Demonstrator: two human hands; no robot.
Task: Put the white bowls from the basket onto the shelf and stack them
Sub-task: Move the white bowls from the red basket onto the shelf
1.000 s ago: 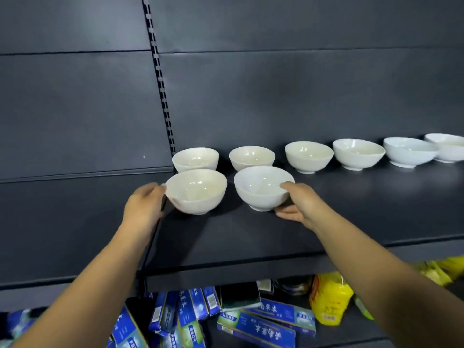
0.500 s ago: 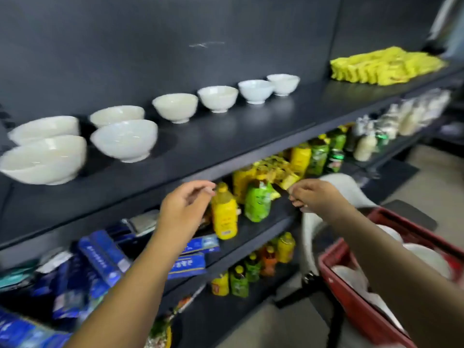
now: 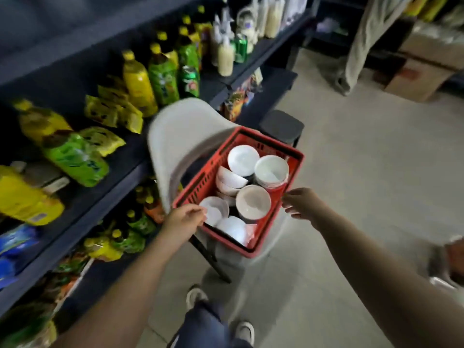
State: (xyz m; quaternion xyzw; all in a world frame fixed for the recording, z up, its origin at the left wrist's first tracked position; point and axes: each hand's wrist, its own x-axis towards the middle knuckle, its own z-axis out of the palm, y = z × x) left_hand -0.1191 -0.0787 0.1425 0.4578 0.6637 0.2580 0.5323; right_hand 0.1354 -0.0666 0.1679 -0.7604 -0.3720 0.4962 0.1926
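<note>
The red basket (image 3: 294, 156) sat on the seat of a pale chair (image 3: 180, 129) drawn up beside the shelves (image 3: 125, 159), likely so the load was at arm height and close to where it had to go. Inside lay the white bowls (image 3: 243, 156), loose and jumbled: a short stack (image 3: 271, 169) in the far right corner and a few tipped on their sides along the left edge, so they could not be lifted as one pile. The left hand (image 3: 184, 221) was at the near left corner, its curled fingers against the rim of the nearest bowl (image 3: 215, 212); blur hid whether it had pinched it yet. The right hand (image 3: 301, 204) hung over the right edge with fingers slack and spread, holding nothing, seemingly bound for the middle bowl (image 3: 253, 202). The two hands were well apart, one for each bowl, I judged. Bottles (image 3: 138, 81) filled the shelves in view; the shelf meant for the bowls was out of sight
</note>
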